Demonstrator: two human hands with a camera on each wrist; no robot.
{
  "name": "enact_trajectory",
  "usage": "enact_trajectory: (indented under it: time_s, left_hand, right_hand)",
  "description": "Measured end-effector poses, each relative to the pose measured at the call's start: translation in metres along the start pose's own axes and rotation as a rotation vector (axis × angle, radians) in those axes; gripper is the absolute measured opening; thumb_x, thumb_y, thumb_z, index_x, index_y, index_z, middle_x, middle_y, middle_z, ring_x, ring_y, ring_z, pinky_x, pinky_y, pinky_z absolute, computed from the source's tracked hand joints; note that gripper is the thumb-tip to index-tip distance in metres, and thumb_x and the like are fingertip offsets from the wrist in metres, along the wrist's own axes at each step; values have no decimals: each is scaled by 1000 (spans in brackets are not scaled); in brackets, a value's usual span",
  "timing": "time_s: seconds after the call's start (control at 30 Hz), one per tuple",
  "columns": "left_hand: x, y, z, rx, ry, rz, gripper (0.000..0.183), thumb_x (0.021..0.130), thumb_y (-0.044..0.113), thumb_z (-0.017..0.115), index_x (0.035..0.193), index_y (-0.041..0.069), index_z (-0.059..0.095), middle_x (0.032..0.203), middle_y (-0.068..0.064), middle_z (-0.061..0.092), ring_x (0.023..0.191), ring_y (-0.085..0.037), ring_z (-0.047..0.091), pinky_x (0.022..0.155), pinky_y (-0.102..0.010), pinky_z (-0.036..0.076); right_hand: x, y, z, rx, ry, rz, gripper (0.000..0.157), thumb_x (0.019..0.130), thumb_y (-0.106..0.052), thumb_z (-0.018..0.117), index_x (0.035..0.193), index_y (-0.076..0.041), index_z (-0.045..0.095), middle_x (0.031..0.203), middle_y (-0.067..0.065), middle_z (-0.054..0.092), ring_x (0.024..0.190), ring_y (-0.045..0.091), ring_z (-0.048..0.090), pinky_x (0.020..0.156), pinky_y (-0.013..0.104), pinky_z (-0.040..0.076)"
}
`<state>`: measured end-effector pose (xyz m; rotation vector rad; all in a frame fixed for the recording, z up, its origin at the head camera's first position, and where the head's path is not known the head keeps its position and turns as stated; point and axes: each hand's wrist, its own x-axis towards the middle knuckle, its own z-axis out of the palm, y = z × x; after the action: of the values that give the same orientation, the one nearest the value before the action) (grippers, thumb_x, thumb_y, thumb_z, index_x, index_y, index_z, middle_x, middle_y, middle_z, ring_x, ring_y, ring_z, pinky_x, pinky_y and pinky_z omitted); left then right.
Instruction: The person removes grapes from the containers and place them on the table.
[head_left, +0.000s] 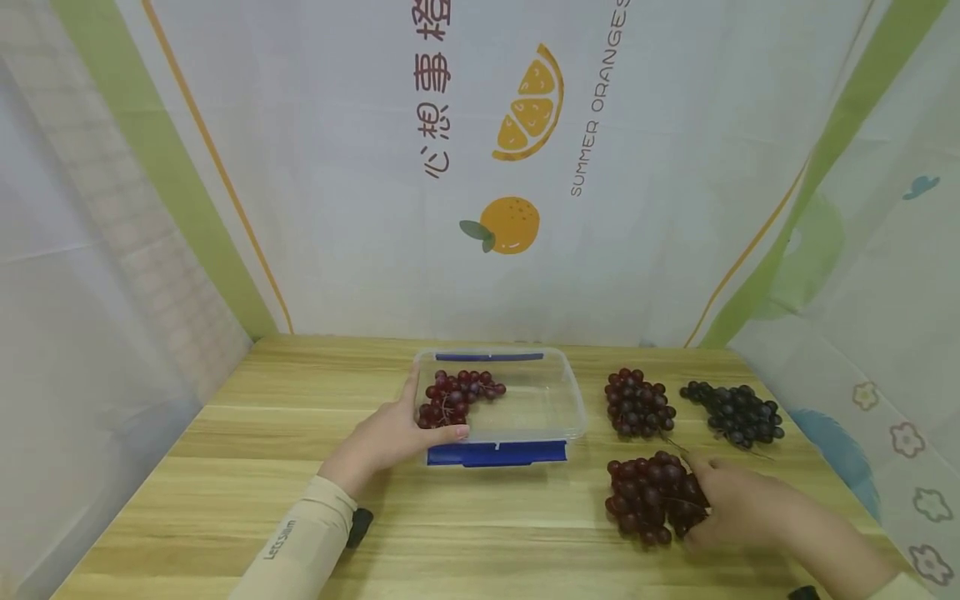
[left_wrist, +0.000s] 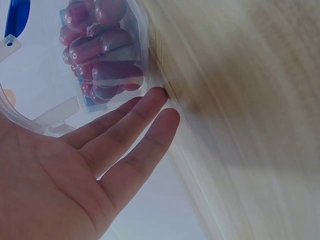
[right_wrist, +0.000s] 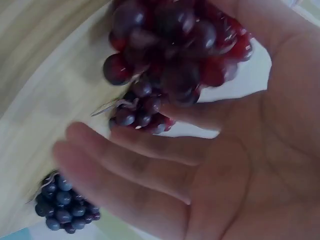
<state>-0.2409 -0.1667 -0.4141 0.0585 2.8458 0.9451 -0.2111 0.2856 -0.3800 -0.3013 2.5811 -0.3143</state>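
In the head view, my left hand [head_left: 390, 429] lies against the left end of a clear plastic container [head_left: 536, 408] with blue clips. Its thumb reaches along the front rim, and its other fingers stretch out beside the wall. Inside the container, at the left, is a bunch of red grapes [head_left: 453, 396]. My right hand [head_left: 738, 500] is at the right side of another bunch of dark red grapes [head_left: 648, 492], thumb and index finger spread to either side of it. In the right wrist view, the remaining fingers [right_wrist: 135, 185] extend straight, away from that bunch.
Behind my right hand, a third bunch of red grapes [head_left: 637, 404] and a bunch of black grapes [head_left: 738, 414] lie on the wooden table [head_left: 300, 392]. A printed cloth [head_left: 360, 208] hangs along the back edge, with more cloth at both sides.
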Motion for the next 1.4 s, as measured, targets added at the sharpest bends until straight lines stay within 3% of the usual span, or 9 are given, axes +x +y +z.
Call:
enact_trajectory:
  time_s: [0.1,0.2,0.33,0.47,0.63,0.83,1.0,1.3,1.4]
  left_hand:
    - [0,1,0,0,-1,-1,141,78,87,70,171,27,-17,157,-37,48,128,-51,66,98,-63,59]
    - [0,1,-1,1,-4,1,142,77,90,69,171,26,-17,157,-37,49,128,-51,66,97,-63,59]
    - [0,1,-1,0,-5,4,144,76,92,67,170,26,-19,157,-37,47,130,-52,64,102,-65,57]
    - [0,0,0,-7,-5,6,144,75,92,68,170,25,-18,158,-38,47,131,-52,63,104,-65,56]
    - [0,1,0,-12,-4,1,144,74,93,67,170,28,-19,158,-36,47,130,-52,65,101,-64,57]
    - [1,-1,0,-14,-6,-3,144,75,93,67,170,29,-20,159,-36,47,130,-51,65,99,-63,58]
    - [0,-2,0,-13,-8,-2,144,75,92,67,170,28,-19,158,-36,47,131,-52,64,100,-64,58]
    - [0,-1,0,-8,-8,4,141,79,88,69,170,26,-18,158,-37,47,133,-53,63,103,-65,56]
    - [1,0,0,-3,-6,6,140,80,86,70,170,25,-18,158,-37,47,132,-53,62,103,-66,56]
  right_hand:
    - [0,-10,2,23,4,-24,132,82,-55,89,169,3,9,157,55,23,123,60,62,92,74,53]
    - [4,-22,7,39,37,-66,129,83,-64,84,172,-6,9,160,53,19,126,65,57,92,74,54]
    - [14,-35,16,-34,109,-72,123,81,-75,78,171,-12,24,161,48,25,128,73,49,91,77,52]
    - [21,-44,23,-172,188,-61,118,76,-83,75,163,-10,42,155,43,42,133,73,44,95,81,49]
    - [25,-49,25,-229,220,-65,108,75,-71,86,158,-11,50,147,39,52,131,67,50,93,76,53]
    - [28,-44,29,-163,200,-63,108,73,-49,94,163,-18,42,154,42,39,124,80,43,66,62,58]
    - [29,-41,32,-95,199,-76,105,73,-43,95,162,-22,42,158,41,33,128,79,40,60,46,55]
    - [25,-40,34,-152,238,-140,103,71,-60,94,156,-21,51,156,35,40,126,75,47,68,60,60]
    - [24,-40,33,-157,233,-138,103,71,-59,94,156,-20,51,154,34,42,127,72,48,68,58,59]
